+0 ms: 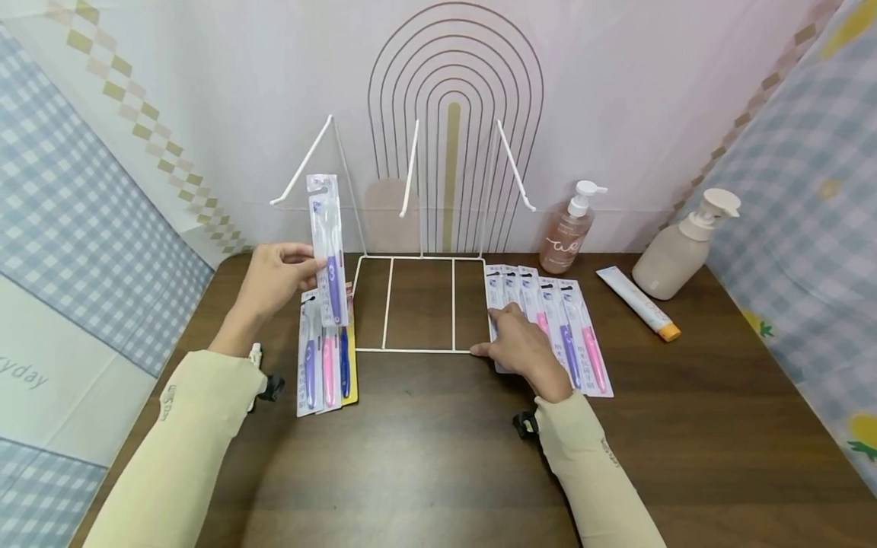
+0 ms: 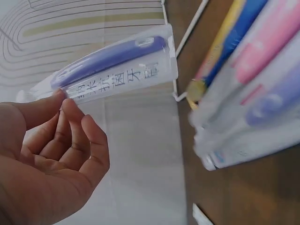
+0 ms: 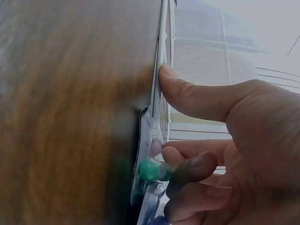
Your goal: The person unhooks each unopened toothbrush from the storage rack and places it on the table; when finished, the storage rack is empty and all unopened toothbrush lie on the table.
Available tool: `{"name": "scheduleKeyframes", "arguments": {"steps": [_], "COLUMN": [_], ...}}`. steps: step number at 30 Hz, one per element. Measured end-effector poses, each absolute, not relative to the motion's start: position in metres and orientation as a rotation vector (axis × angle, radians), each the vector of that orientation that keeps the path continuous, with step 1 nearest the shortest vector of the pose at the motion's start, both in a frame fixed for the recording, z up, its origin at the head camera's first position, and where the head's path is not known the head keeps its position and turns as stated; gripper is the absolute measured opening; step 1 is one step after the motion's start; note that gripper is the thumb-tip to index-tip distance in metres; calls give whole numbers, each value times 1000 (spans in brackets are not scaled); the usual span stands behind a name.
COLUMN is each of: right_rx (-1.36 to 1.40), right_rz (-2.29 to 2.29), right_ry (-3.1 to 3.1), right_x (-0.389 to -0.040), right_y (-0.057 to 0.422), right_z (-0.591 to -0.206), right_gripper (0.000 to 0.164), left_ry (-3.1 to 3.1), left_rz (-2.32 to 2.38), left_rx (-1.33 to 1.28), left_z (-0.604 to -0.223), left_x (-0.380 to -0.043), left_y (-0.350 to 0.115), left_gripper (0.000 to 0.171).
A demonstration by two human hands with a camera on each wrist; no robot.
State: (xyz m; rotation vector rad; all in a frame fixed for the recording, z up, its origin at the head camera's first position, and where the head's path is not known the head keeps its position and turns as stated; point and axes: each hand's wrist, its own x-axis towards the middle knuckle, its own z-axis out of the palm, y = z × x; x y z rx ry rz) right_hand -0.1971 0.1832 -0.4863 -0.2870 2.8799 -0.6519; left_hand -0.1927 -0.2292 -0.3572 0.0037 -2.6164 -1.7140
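Observation:
My left hand (image 1: 277,278) pinches the edge of a packaged purple toothbrush (image 1: 329,251), held upright just below the left prong of a white wire display rack (image 1: 421,351). In the left wrist view, thumb and forefinger grip the toothbrush pack (image 2: 122,65) while the other fingers curl loosely. Below it lie several packaged toothbrushes (image 1: 310,373), purple, pink and blue. The right hand (image 1: 524,342) rests at the rack's front right corner, over a fanned row of toothbrush packs (image 1: 585,335). Its thumb (image 3: 192,98) touches the rack's base wire in the right wrist view.
A pink pump bottle (image 1: 566,236) and a beige pump bottle (image 1: 674,255) stand at the back right. An orange-capped tube (image 1: 637,303) lies before them. Three white prongs, including a middle prong (image 1: 409,171), jut forward from the rack. Patterned cloth (image 1: 274,61) hangs around the brown table (image 1: 411,457).

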Motion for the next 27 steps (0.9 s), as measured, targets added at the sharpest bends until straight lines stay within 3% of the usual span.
{"name": "scheduleKeyframes", "arguments": {"steps": [13,17,27], "right_rx": [-307,-306,-322], "right_rz": [-673,-661,-644], "right_ry": [2884,2880,2885], "right_x": [-197,-198,-203], "right_y": [185,186,187], "right_z": [-486,-487,-491], "right_gripper": [98,98,98], "left_ry": [-2737,-2849,-2951], "left_rz": [-1846,-1811,-1760], "left_rx": [233,308,365], "left_z": [-396,-404,-410], "left_x": [-140,-134,-129], "left_y": [-281,-289,-288], "left_gripper": [41,49,47]}}
